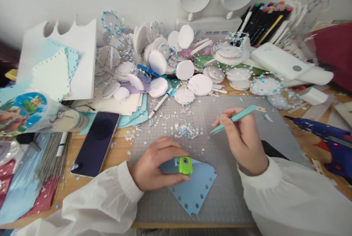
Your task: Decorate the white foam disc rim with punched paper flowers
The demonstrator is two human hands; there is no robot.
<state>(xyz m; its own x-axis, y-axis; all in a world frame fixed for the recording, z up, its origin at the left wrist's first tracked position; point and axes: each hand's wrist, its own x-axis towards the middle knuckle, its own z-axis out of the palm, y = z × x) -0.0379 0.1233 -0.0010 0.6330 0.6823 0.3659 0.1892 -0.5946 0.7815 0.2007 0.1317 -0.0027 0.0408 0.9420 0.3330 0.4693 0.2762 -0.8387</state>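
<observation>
Cluttered desk [121, 155], gray mat [231, 201] on it. Left hand [156, 164] pinches green punch [185, 170] at upper edge of blue paper [196, 182]; right hand [242, 137] pinches teal tweezers [242, 114], tips clear of paper. Best: keep punch square to edge, space flower holes [201, 196] evenly.

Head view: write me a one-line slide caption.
Left hand grips a green punch at blue paper; right hand holds teal tweezers near scattered paper bits.

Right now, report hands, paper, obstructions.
Left hand: on green punch, at blue paper. Right hand: holding teal tweezers. Blue paper: flower holes along edges. Confetti beyond paper.
</observation>
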